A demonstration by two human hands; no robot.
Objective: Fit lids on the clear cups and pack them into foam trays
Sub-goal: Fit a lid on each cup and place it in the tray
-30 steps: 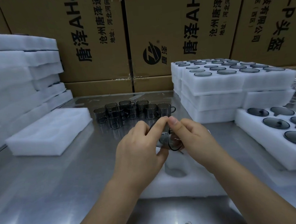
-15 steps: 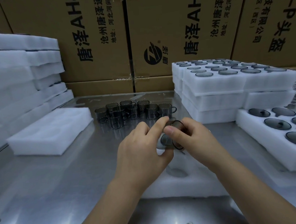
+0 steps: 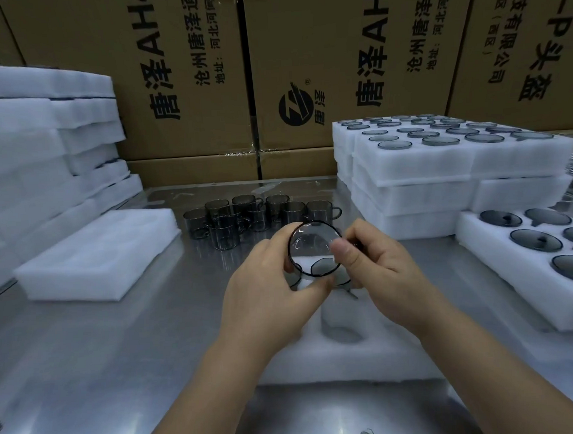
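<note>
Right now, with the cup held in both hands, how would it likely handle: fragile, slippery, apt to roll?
The cup looks thin, clear and rigid, so probably light but breakable if dropped. Its glossy wall may be slippery; the left hand and right hand both grip it. Laid on its side, the round body would likely roll.

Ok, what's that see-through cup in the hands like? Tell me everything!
The clear cup is smoky and see-through, glass or plastic, with a thin dark round edge. It is tipped over, one round end facing the camera. The left hand holds its left side; the right hand pinches its right edge. It is up in the air over a white foam tray.
</note>
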